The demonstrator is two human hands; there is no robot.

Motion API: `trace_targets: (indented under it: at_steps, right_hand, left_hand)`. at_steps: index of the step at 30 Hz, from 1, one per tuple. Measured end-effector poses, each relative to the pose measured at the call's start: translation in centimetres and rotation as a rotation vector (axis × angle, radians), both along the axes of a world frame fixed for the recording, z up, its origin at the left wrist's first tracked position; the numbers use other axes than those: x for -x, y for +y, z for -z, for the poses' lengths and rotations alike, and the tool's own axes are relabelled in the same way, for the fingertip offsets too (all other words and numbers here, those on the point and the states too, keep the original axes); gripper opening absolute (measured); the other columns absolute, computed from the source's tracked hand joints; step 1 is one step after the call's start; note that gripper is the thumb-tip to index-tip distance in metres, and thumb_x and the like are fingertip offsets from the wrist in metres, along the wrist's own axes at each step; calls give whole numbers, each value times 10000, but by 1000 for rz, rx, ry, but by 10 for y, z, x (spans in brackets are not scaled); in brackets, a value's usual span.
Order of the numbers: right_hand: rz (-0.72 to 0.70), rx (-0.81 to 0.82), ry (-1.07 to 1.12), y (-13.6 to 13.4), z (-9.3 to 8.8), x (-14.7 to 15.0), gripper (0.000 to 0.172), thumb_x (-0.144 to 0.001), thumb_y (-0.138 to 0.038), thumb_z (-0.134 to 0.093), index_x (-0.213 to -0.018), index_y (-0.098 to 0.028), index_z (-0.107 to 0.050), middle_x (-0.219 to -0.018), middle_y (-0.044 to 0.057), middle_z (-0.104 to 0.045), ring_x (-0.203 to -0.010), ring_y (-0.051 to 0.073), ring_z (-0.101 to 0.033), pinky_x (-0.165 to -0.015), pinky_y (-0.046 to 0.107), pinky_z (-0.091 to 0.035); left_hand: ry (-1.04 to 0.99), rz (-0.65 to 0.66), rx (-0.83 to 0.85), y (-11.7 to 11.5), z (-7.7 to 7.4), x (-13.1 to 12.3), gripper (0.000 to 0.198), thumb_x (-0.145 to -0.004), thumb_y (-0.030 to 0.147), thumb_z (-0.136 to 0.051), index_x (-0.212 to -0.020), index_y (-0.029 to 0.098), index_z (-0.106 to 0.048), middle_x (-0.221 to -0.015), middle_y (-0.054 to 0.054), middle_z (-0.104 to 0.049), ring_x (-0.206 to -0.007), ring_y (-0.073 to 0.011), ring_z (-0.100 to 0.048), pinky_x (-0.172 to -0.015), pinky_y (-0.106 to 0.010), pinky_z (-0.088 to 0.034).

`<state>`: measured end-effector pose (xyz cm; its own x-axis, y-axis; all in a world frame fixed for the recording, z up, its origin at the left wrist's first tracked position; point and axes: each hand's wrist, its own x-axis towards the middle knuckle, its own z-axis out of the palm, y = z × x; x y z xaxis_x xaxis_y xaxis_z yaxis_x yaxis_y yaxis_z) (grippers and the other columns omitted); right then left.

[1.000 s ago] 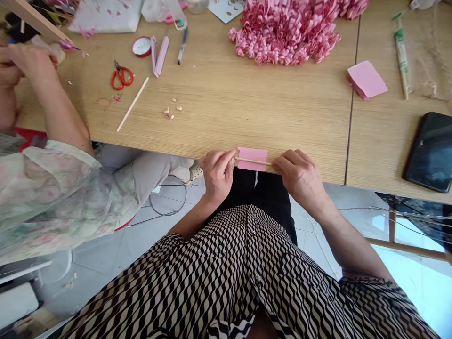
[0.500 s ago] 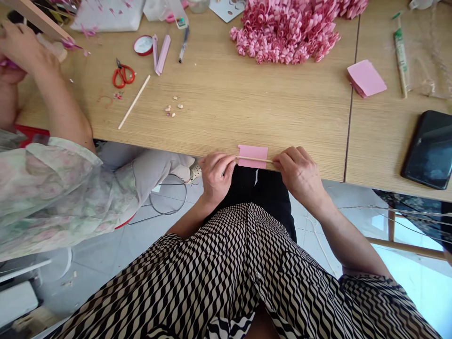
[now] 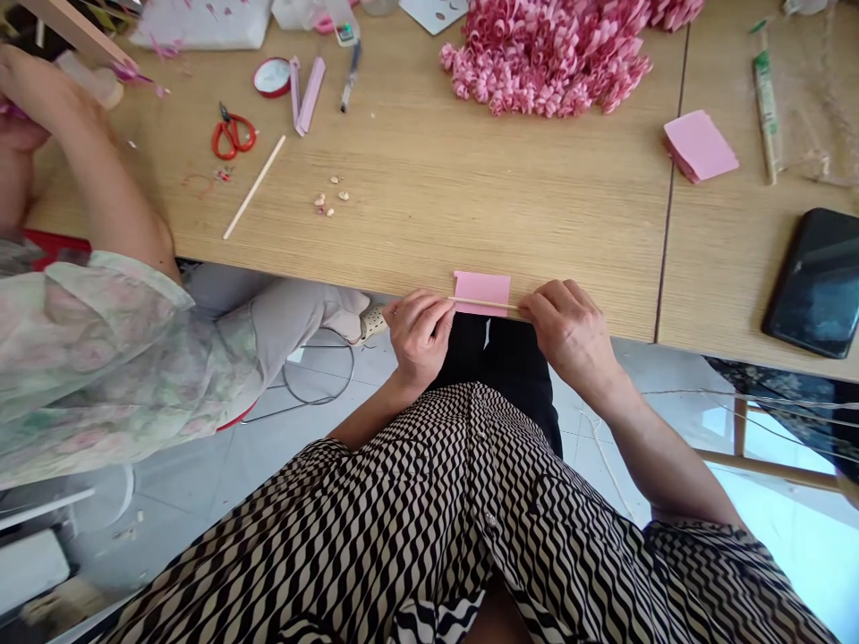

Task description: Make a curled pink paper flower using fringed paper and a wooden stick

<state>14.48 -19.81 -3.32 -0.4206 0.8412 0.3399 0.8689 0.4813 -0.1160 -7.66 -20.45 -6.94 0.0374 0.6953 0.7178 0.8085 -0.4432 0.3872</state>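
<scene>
A thin wooden stick (image 3: 484, 304) spans the gap between my two hands at the table's front edge. My left hand (image 3: 421, 333) pinches its left end, and my right hand (image 3: 565, 324) closes on the right end. Under the stick lies a small pink paper rectangle (image 3: 481, 286), its near edge at the table's rim. The stick crosses the paper's lower part from side to side. Whether the paper is wrapped around the stick anywhere, I cannot tell.
Curled pink paper strips (image 3: 550, 63) are heaped at the back. Pink paper squares (image 3: 701, 148) and a black phone (image 3: 815, 282) lie right. Red-handled scissors (image 3: 233, 136), another stick (image 3: 255, 186) and tape (image 3: 272, 78) lie left, near another person's arm (image 3: 107, 152).
The view has shifted slightly. My left hand's fingers have moved a little to the right along the stick; both hands keep their grip, and the paper stays under it.
</scene>
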Motion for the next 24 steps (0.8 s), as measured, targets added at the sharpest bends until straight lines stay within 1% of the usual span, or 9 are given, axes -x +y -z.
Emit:
trace_targets:
  at_steps: [5, 10, 14, 18, 21, 24]
  right_hand:
    - [-3, -7, -5, 0, -1, 0, 260, -862, -2, -449, -838, -187, -631, -828, 48, -602, -755, 163, -433, -641, 296, -362]
    - [-3, 3, -12, 0, -1, 0, 275, -858, 7, -439, -839, -194, -626, -837, 47, -605, -754, 163, -422, -644, 299, -351]
    - [-8, 0, -16, 0, 0, -1, 274, -868, -3, -430, -841, -197, -621, -846, 49, -606, -759, 166, -420, -649, 301, -350]
    - [-11, 39, -12, -1, -3, -3, 291, -876, -10, -409, -841, -202, -625, -856, 56, -606, -758, 169, -419, -651, 311, -336]
    - [-18, 96, 15, 4, -10, -3, 258, -910, -80, -430, -843, -209, -643, -832, 59, -609, -753, 175, -426, -650, 324, -324]
    - [-60, 127, 72, 16, -17, 4, 234, -946, -157, -445, -927, -222, -669, -863, 62, -632, -782, 178, -451, -670, 328, -332]
  left_hand:
    - [16, 3, -17, -1, 3, 0, 106, -880, 193, -662, -955, 251, -711, -858, -10, -718, -931, -178, -672, -882, -376, -411]
    - [39, -15, -14, -3, 4, 1, 83, -888, 217, -656, -945, 243, -710, -870, -14, -721, -934, -179, -674, -892, -376, -412]
    - [51, -44, 6, -3, 4, 0, 97, -908, 258, -633, -957, 244, -716, -866, -17, -716, -940, -178, -667, -902, -372, -412]
    - [57, -49, 62, -1, 3, -3, 119, -923, 260, -612, -967, 258, -722, -881, -28, -702, -941, -180, -657, -916, -382, -375]
    - [88, -41, 120, 0, -1, -3, 133, -934, 259, -593, -950, 270, -725, -892, -30, -696, -958, -189, -651, -908, -393, -341]
    - [106, -45, 169, 0, -6, -3, 143, -941, 283, -584, -936, 276, -727, -901, -27, -697, -952, -193, -647, -884, -401, -317]
